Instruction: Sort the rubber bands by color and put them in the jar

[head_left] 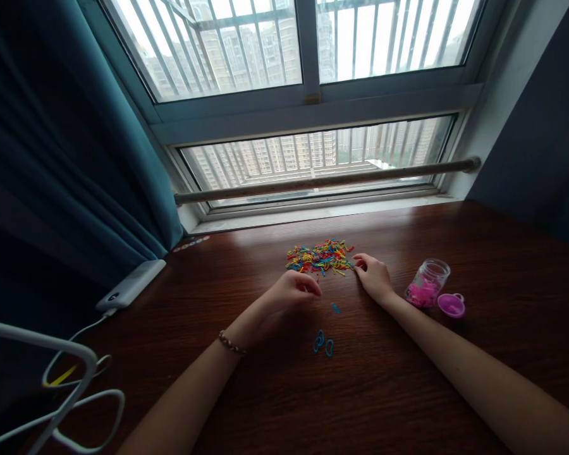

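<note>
A heap of small red, yellow and blue rubber bands (320, 257) lies on the brown wooden table (265, 385). At the heap's right edge, my right hand (372, 275) has its thumb and forefinger closing on a blue band (351, 266). My left hand (294, 289) hovers just in front of the heap with curled fingers, thumb near the forefinger; anything between them is too small to make out. A blue band (336, 308) lies between my hands. Nearer to me are several blue loops (329, 347), set apart from the heap.
To the right of my right hand stands a clear jar (427, 284) with pink pieces inside, beside a purple lid (452, 305). A white power bank (131, 284) with a white cable (88, 325) lies at the left by the blue curtain (137, 164). A window with a rail (322, 182) is behind.
</note>
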`<act>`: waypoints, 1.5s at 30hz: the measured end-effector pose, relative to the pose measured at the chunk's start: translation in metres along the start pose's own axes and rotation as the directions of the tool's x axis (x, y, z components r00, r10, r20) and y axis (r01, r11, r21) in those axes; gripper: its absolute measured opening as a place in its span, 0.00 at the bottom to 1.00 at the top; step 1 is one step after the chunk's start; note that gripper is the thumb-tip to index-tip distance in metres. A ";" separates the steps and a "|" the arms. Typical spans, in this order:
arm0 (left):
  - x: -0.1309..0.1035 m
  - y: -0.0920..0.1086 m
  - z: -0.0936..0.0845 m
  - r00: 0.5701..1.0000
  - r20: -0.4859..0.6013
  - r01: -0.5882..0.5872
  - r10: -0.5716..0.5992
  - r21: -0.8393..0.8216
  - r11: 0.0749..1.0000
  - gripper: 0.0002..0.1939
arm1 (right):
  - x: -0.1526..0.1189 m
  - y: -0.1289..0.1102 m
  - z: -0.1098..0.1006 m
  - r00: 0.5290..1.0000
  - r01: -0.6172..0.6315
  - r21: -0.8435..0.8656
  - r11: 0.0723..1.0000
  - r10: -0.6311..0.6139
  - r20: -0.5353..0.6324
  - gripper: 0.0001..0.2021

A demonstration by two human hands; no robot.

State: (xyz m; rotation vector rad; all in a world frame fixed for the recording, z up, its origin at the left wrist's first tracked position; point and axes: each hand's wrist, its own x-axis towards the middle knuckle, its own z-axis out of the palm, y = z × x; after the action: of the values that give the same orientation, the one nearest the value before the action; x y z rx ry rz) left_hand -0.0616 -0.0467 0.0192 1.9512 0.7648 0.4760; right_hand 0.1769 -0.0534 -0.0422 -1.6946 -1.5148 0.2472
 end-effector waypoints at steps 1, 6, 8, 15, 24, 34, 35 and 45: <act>-0.001 0.003 0.003 0.998 0.064 0.001 -0.002 0.014 1.000 0.08 | 0.000 0.000 0.000 1.000 -0.001 0.012 1.000 0.001 -0.016 0.13; -0.002 0.004 0.010 0.989 0.149 -0.018 0.006 0.077 0.997 0.09 | -0.001 -0.001 0.001 0.995 0.013 0.159 0.987 0.003 -0.096 0.11; 0.000 0.001 0.009 0.996 0.090 -0.026 0.015 0.125 0.992 0.09 | -0.001 -0.002 0.000 0.992 0.027 0.195 0.981 -0.003 -0.124 0.10; 0.006 -0.035 -0.009 0.852 -0.454 0.009 0.262 0.511 0.859 0.07 | -0.010 -0.018 -0.002 0.991 0.058 0.293 0.954 -0.019 -0.136 0.09; 0.008 -0.067 -0.020 0.779 -0.495 0.073 0.385 0.681 0.729 0.06 | -0.076 -0.086 0.013 0.872 -0.159 0.635 0.756 -0.194 0.450 0.06; 0.007 -0.065 -0.015 0.844 -0.427 0.130 0.325 0.750 0.649 0.03 | -0.047 -0.056 0.010 0.904 0.379 0.142 0.914 -0.399 0.153 0.12; 0.007 -0.065 -0.015 0.846 -0.428 0.135 0.318 0.749 0.649 0.03 | -0.045 -0.053 0.012 0.890 0.412 0.076 0.908 -0.418 0.183 0.13; 0.009 -0.068 -0.016 0.855 -0.414 0.111 0.312 0.734 0.669 0.03 | -0.048 -0.050 0.021 0.870 0.426 -0.183 0.886 -0.346 0.350 0.22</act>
State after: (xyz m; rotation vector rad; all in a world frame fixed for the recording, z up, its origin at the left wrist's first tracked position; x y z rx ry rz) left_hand -0.0859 -0.0064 -0.0334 2.6890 1.3544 0.8848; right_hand 0.1150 -0.0908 -0.0392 -1.5429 -2.1678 0.1053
